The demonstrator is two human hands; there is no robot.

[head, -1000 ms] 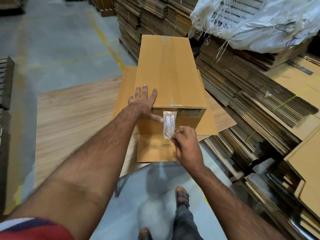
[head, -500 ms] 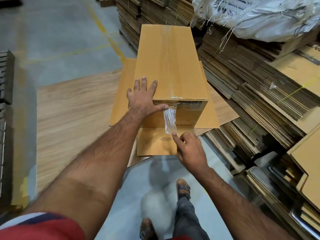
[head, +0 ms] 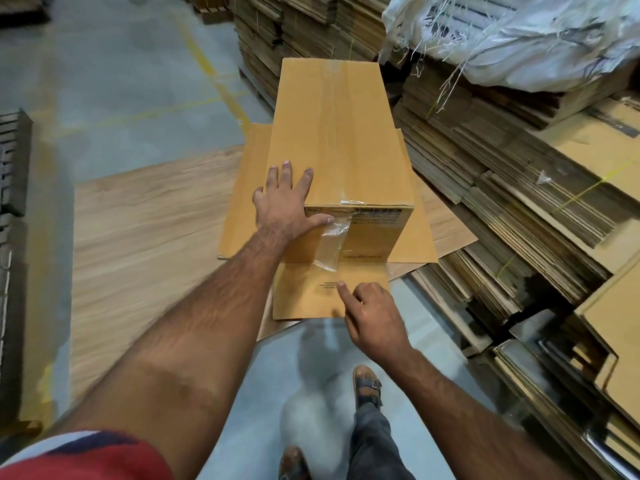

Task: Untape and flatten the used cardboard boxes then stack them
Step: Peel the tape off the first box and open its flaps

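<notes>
Pressing my left hand [head: 282,206] flat on the box [head: 337,140]
Right hand [head: 372,315], loosely curled, seemingly holding nothing, is reaching for the tape [head: 330,245]; peeling low

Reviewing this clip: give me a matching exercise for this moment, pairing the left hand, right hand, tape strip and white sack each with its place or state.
Things:
1. left hand
2. right hand
3. tape strip
4. white sack

Places or states:
A. lying over the stacks of flattened cardboard
B. flat on the box top
C. hanging loose down the box's near face
D. forefinger pointing, holding nothing

Pairs: 1-B, 2-D, 3-C, 4-A
</notes>
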